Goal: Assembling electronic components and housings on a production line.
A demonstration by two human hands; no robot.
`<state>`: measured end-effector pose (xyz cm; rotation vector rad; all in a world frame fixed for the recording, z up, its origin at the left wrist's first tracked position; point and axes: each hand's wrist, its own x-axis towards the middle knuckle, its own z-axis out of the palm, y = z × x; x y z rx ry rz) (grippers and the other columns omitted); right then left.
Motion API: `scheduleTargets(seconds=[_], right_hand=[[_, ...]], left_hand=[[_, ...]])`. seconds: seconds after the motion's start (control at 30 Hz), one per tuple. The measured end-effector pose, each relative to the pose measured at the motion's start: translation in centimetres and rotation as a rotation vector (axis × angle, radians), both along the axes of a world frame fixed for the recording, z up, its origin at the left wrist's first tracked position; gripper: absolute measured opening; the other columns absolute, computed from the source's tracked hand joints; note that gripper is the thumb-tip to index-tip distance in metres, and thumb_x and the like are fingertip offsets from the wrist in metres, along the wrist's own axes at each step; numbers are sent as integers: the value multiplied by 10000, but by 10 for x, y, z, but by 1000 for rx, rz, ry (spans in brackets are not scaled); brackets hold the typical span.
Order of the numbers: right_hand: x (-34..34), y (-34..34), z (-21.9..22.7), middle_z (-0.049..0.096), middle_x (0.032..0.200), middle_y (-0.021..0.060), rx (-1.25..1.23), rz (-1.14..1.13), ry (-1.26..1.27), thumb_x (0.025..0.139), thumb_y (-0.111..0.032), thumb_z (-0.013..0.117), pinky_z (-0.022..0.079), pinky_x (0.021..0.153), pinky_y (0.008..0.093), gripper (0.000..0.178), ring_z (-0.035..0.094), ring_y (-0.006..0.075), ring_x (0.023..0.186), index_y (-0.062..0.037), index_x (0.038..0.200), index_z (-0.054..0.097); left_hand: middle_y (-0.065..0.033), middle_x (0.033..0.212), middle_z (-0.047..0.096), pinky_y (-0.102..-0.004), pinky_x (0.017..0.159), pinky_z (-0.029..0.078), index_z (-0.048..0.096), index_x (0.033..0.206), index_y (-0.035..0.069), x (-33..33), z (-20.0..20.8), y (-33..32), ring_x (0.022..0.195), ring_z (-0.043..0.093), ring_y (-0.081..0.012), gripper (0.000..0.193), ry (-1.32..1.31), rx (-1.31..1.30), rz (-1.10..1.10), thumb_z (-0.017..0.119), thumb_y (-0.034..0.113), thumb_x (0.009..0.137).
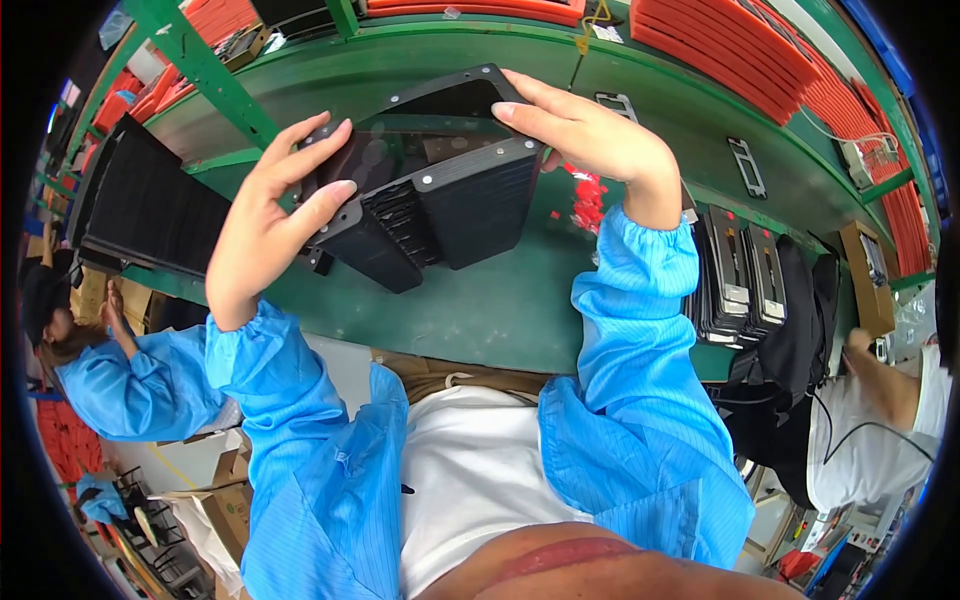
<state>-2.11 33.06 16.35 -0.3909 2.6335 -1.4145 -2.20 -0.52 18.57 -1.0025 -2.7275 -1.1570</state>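
Above the green bench I hold a stack of black flat frames between both hands. Its top piece has a dark glossy middle and small silver round dots at the corners; the layered edges of the pieces below face me. My left hand grips the stack's left end, thumb on the near corner and fingers over the top. Around the far right corner my right hand is closed, its fingers on the top edge. The undersides of the stack are hidden.
More black plates are stacked at the left. Small red pieces lie behind my right forearm, with metal-edged frames and a black bag farther right. Red foam sheets fill the shelf. Co-workers sit at both sides.
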Motion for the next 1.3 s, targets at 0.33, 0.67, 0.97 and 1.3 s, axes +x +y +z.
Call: scheduleTargets(seconds=[0.33, 0.67, 0.97, 1.3], right_hand=[[1, 48, 8, 662, 794, 21, 60, -526, 224, 1015, -512, 555, 432, 590, 217, 551, 567, 80, 640, -3, 1211, 636], [64, -39, 29, 730, 860, 62, -539, 278, 482, 1026, -147, 559, 500, 616, 278, 211, 661, 152, 682, 20, 1051, 685], [56, -65, 26, 741, 946, 93, 94, 477, 762, 844, -71, 750, 564, 781, 407, 212, 676, 337, 838, -5, 1044, 719], [74, -73, 25, 741, 1055, 104, 73, 525, 630, 894, -101, 718, 542, 912, 414, 198, 664, 317, 1062, -22, 1075, 728]], left_hand=[[-148, 1394, 514, -341, 1097, 388, 655, 1311, 18, 12, -57, 33, 1266, 523, -225, 418, -299, 964, 63, 503, 191, 961], [-141, 1378, 488, -371, 1107, 388, 684, 1280, 46, -14, -57, 4, 1329, 462, -277, 500, 162, 448, -62, 651, 289, 844], [-141, 1342, 474, -402, 1085, 427, 672, 1306, 89, -10, -57, 1, 1308, 481, -296, 780, 221, 397, -101, 900, 331, 601], [-176, 1357, 465, -412, 1077, 421, 673, 1285, 93, -9, -56, 2, 1292, 496, -339, 746, 266, 432, -80, 843, 191, 566]])
